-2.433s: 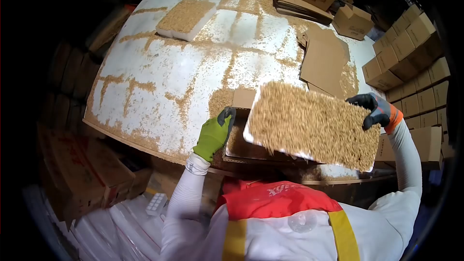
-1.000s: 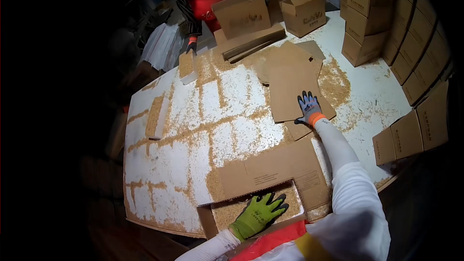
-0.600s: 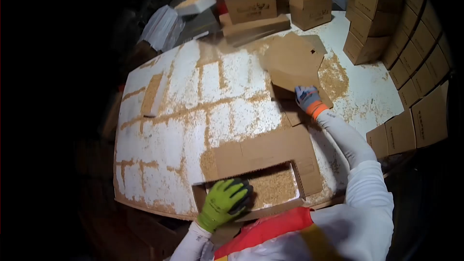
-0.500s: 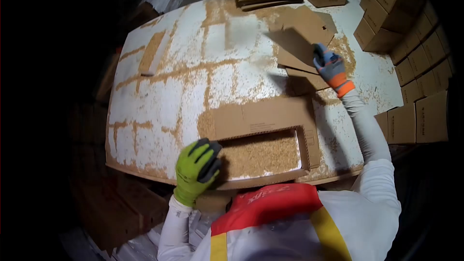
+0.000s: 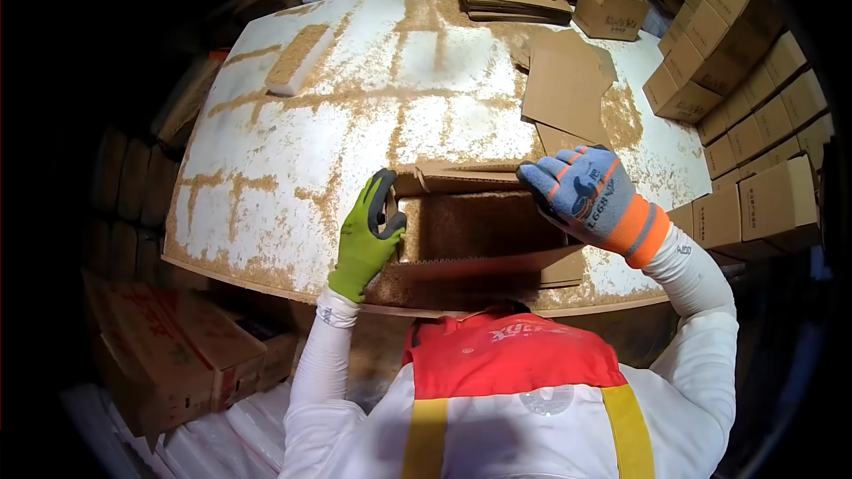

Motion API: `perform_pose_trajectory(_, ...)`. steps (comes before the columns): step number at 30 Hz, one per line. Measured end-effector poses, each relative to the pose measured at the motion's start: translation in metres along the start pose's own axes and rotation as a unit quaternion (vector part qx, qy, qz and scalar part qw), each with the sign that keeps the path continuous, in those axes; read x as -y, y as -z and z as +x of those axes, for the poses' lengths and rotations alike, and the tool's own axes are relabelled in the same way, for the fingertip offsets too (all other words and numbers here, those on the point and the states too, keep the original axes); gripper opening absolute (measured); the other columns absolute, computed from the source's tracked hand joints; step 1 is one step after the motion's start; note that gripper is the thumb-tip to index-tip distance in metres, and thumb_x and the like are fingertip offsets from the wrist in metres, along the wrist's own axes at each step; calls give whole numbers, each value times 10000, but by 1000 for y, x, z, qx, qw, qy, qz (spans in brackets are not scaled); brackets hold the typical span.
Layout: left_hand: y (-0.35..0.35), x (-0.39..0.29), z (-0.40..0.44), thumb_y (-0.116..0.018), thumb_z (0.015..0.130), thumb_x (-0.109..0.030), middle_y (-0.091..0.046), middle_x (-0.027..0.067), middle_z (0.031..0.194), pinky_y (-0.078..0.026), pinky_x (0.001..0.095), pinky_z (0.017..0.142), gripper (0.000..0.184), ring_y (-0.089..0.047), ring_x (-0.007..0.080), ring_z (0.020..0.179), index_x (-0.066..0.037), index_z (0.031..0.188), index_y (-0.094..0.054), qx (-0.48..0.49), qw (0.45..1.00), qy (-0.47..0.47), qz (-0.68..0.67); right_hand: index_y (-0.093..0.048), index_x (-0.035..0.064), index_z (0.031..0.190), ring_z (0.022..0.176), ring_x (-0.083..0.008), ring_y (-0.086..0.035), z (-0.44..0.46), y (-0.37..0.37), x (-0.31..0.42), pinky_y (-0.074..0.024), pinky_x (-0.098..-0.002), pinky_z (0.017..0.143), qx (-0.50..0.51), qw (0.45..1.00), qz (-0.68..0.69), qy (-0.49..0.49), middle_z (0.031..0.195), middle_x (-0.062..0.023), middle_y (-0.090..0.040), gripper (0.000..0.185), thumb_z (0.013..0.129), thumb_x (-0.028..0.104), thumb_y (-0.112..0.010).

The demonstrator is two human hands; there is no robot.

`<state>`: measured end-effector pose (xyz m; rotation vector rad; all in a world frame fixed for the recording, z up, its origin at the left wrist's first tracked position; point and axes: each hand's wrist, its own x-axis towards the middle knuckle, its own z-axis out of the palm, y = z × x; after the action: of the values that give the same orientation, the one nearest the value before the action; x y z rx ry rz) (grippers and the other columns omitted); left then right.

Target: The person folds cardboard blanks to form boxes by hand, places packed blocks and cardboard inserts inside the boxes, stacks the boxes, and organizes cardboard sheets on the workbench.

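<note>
An open cardboard box (image 5: 493,268) stands at the near edge of the table, with a brown crumbly layer like sawdust or bran (image 5: 475,223) inside, partly shaded. My left hand (image 5: 366,235), in a green and black glove, is closed round the box's left end wall, thumb on the inner side. At the opposite end, my right hand (image 5: 581,195), in a blue-grey glove with an orange cuff, has its fingers bent over the right back corner. The right thumb is hidden. Behind the box, flat cardboard pieces (image 5: 568,80) lie on the table.
Brown crumbs in lines cover the white table (image 5: 355,160). A white block with a crumb-coated top (image 5: 297,60) lies at the far left. Stacked flat cardboard (image 5: 515,7) and a small open carton (image 5: 611,9) stand at the back. Stacked cartons (image 5: 754,151) line the right side.
My right hand has come from the flat cardboard pieces to the box's right end. The box's back flap, laid flat before, now stands up. My left hand now grips the left wall.
</note>
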<state>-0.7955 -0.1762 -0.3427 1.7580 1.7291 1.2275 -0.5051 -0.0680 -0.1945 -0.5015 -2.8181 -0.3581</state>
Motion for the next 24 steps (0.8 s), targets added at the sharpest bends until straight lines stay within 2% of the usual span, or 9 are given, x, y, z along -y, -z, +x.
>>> perform_pose_trajectory(2, -4, -1, 2, -631, 795, -7, -508, 179, 1390, -439, 377, 1034, 637, -516, 342, 1254, -69, 1406, -459, -8, 998, 50, -29, -621, 127, 949, 718, -208, -647, 6, 5, 6, -503, -337, 593, 21, 1000, -18, 12, 792, -30, -626, 181, 778, 180, -649)
perform_pose_trajectory(5, 1, -7, 8, -572, 771, 17, -500, 187, 1392, -431, 382, 1048, 662, -504, 353, 1262, -66, 1416, -445, 11, 1000, 18, 18, -622, 128, 957, 719, -204, -643, 11, 16, 4, -502, -336, 587, 51, 999, 4, 18, 784, -28, -620, 175, 790, 180, -629)
perform_pose_trajectory(8, -2, 2, 6, -566, 827, 21, -548, 117, 1368, -502, 282, 871, 613, -588, 228, 1150, -75, 1423, -456, -26, 995, -51, 78, -615, 132, 941, 713, -193, -637, 12, 13, 7, -500, -323, 576, 18, 999, 17, 35, 767, -25, -606, 144, 803, 175, -605)
perform_pose_trajectory(10, -3, 2, 5, -569, 818, 22, -557, 117, 1358, -504, 294, 868, 622, -595, 231, 1139, -74, 1422, -457, -30, 997, -39, 62, -611, 137, 933, 705, -186, -634, 16, 7, 13, -500, -317, 568, 10, 999, 16, 42, 759, -22, -600, 135, 803, 169, -601)
perform_pose_trajectory(11, -3, 1, 4, -570, 813, 22, -562, 117, 1353, -505, 300, 866, 626, -599, 233, 1133, -73, 1422, -457, -31, 998, -33, 54, -608, 141, 922, 704, -181, -635, 19, 4, 14, -504, -318, 562, 62, 997, -16, 34, 759, -25, -601, 123, 802, 166, -593)
perform_pose_trajectory(17, -4, -3, -7, -656, 811, -36, -563, 131, 1346, -491, 336, 920, 627, -601, 263, 1127, -48, 1408, -464, -14, 998, -1, 58, -590, 129, 952, 700, -221, -646, 30, -77, 13, -516, -354, 571, 40, 999, 14, 31, 755, -40, -609, 129, 830, 165, -572)
perform_pose_trajectory(21, 1, -30, 11, -801, 736, -140, -562, 152, 1320, -464, 405, 967, 749, -571, 314, 1140, -47, 1395, -458, -63, 973, -120, 186, -569, 134, 970, 716, -277, -647, 39, -95, -8, -516, -390, 604, 31, 992, 123, 16, 764, -71, -622, 134, 841, 171, -582)
perform_pose_trajectory(23, 2, -27, 29, -809, 723, -220, -597, 133, 1211, -472, 402, 887, 781, -589, 298, 1043, -36, 1391, -450, -25, 980, -100, 171, -573, 131, 1022, 772, -321, -643, 41, -94, -18, -520, -411, 667, 91, 978, 190, -3, 839, -96, -639, 175, 849, 152, -588)
perform_pose_trajectory(24, -1, -27, 39, -813, 716, -259, -614, 123, 1156, -477, 401, 847, 800, -598, 290, 994, -31, 1389, -446, -8, 983, -93, 161, -574, 131, 1055, 798, -326, -642, 34, -100, -22, -521, -414, 693, 66, 972, 226, 3, 879, -104, -641, 207, 849, 147, -596)
